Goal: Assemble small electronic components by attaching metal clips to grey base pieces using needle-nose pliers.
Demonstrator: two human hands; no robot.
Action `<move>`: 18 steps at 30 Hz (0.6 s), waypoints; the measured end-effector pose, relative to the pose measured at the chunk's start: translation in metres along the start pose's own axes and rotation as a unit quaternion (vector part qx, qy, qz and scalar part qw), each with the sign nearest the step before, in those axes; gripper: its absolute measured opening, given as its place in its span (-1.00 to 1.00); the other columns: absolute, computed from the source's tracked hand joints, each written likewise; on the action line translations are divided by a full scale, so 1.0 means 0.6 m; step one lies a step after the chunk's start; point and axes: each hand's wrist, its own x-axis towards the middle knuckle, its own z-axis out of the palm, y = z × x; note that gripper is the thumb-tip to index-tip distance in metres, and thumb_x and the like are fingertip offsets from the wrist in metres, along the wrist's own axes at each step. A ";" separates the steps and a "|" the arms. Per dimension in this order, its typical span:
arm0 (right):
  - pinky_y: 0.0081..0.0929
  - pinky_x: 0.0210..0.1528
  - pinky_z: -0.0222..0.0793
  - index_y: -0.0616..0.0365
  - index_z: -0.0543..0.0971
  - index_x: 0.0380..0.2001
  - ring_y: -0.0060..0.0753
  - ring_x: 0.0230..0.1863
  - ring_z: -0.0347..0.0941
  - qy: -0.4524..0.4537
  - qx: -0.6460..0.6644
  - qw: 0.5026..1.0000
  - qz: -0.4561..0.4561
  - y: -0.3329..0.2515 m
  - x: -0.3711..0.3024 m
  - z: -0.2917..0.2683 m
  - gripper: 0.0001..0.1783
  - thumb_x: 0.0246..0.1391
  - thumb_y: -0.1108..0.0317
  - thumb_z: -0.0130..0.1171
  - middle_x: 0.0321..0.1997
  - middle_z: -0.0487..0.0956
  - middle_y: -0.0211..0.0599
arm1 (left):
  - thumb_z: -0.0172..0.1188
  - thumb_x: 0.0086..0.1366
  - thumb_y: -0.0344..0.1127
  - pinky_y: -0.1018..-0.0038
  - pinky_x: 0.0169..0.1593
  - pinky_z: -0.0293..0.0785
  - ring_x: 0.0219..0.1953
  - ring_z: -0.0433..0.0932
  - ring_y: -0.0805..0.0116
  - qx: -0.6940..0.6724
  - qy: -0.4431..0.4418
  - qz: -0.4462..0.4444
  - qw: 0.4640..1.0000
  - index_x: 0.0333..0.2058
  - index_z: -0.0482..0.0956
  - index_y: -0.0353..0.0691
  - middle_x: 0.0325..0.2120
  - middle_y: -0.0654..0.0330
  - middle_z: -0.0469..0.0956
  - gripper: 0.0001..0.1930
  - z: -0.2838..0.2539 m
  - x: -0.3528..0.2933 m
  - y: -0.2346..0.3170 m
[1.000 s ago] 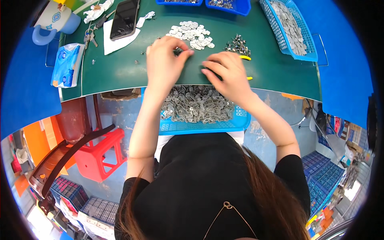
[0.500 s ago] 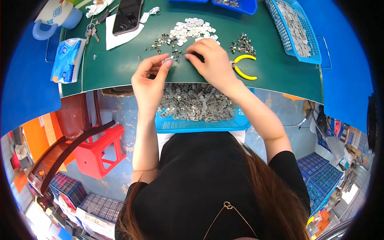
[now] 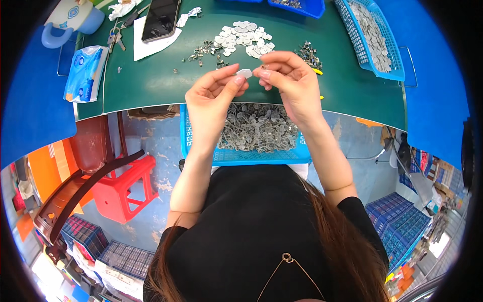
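Observation:
Between the thumb and fingers of my left hand is a small flat white plate, held just above the green table. My right hand pinches a tiny metal clip close to the plate's right end; whether the two touch is hard to tell. Beyond the hands lies a heap of similar white plates. Small metal clips are scattered left of that heap, and a second pile of clips sits to the right. Yellow-handled pliers are mostly covered by my right hand.
Below the table edge, a blue basket on my lap holds many small pieces. Another blue basket of flat pieces stands at far right. Left are a phone, keys, a tissue pack and a cup.
My left hand has moved right with the white plate. My right hand has lifted a clip from the table and turned toward the plate, now covering most of the pliers. The lap basket has shifted left.

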 end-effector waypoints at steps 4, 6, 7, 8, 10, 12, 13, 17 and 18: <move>-0.58 -0.23 0.40 0.31 0.57 -0.25 -0.52 -0.34 0.50 0.021 -0.016 1.000 -0.014 0.008 -0.008 0.001 -0.80 -0.02 0.58 0.21 -0.30 0.63 -0.17 | 0.20 0.21 -0.51 0.57 -0.15 0.55 -0.29 0.60 0.42 0.001 0.005 -0.013 1.000 -0.12 0.53 -0.44 -0.33 0.07 0.61 -0.75 0.015 -0.001 -0.006; -0.59 -0.18 0.39 0.32 0.62 -0.29 -0.51 -0.31 0.48 0.062 -0.035 0.997 -0.029 0.012 -0.013 0.006 -0.81 -0.06 0.59 0.25 -0.27 0.60 -0.22 | 0.20 0.21 -0.51 0.57 -0.13 0.54 -0.28 0.60 0.42 -0.005 0.007 -0.016 1.000 -0.11 0.53 -0.45 -0.31 0.07 0.61 -0.74 0.019 -0.003 -0.011; -0.59 -0.18 0.39 0.32 0.62 -0.29 -0.51 -0.31 0.48 0.061 -0.034 0.997 -0.029 0.018 -0.013 0.008 -0.81 -0.06 0.59 0.25 -0.27 0.60 -0.22 | 0.19 0.21 -0.52 0.57 -0.12 0.54 -0.27 0.60 0.42 -0.001 0.008 -0.007 1.000 -0.10 0.53 -0.45 -0.30 0.06 0.61 -0.73 0.021 -0.004 -0.013; -0.60 -0.17 0.38 0.31 0.64 -0.32 -0.52 -0.28 0.47 0.067 -0.054 0.994 -0.065 0.024 -0.014 0.008 -0.81 -0.09 0.59 0.27 -0.25 0.57 -0.25 | 0.18 0.21 -0.53 0.57 -0.11 0.54 -0.26 0.60 0.42 0.003 0.007 0.001 1.000 -0.10 0.52 -0.45 -0.28 0.05 0.61 -0.73 0.025 -0.006 -0.014; -0.61 -0.16 0.37 0.29 0.66 -0.34 -0.52 -0.25 0.46 0.074 -0.074 0.989 -0.101 0.031 -0.017 0.007 -0.82 -0.12 0.60 0.29 -0.23 0.54 -0.27 | 0.17 0.22 -0.54 0.57 -0.10 0.54 -0.25 0.59 0.43 0.006 0.002 0.002 1.000 -0.09 0.52 -0.44 -0.27 0.05 0.60 -0.73 0.030 -0.008 -0.012; -0.63 -0.14 0.34 0.26 0.67 -0.36 -0.54 -0.21 0.43 0.084 -0.076 0.991 -0.066 0.036 -0.018 0.007 -0.81 -0.15 0.61 0.31 -0.22 0.48 -0.31 | 0.16 0.22 -0.55 0.57 -0.09 0.53 -0.24 0.59 0.43 0.010 -0.001 0.004 1.000 -0.09 0.52 -0.44 -0.26 0.05 0.60 -0.73 0.031 -0.009 -0.011; -0.63 -0.14 0.34 0.26 0.67 -0.36 -0.54 -0.21 0.43 0.084 -0.076 0.991 -0.066 0.037 -0.018 0.006 -0.81 -0.15 0.61 0.31 -0.22 0.48 -0.31 | 0.15 0.22 -0.55 0.56 -0.09 0.53 -0.23 0.59 0.43 0.004 -0.006 0.005 1.000 -0.08 0.52 -0.43 -0.24 0.06 0.60 -0.73 0.032 -0.009 -0.011; -0.68 -0.22 0.33 0.23 0.68 -0.35 -0.59 -0.26 0.42 0.097 -0.139 0.981 -0.098 0.043 -0.020 0.004 -0.79 -0.16 0.60 0.33 -0.25 0.50 -0.33 | 0.12 0.24 -0.56 0.55 -0.08 0.53 -0.20 0.58 0.42 -0.023 -0.009 0.000 1.000 -0.06 0.51 -0.43 -0.21 0.05 0.58 -0.72 0.036 -0.016 -0.008; -0.69 -0.26 0.33 0.22 0.68 -0.35 -0.61 -0.27 0.42 0.100 -0.172 0.973 -0.116 0.044 -0.020 0.004 -0.79 -0.17 0.60 0.33 -0.27 0.51 -0.34 | 0.12 0.24 -0.56 0.55 -0.08 0.53 -0.20 0.58 0.42 -0.023 -0.009 0.001 1.000 -0.06 0.51 -0.43 -0.21 0.05 0.58 -0.72 0.036 -0.017 -0.008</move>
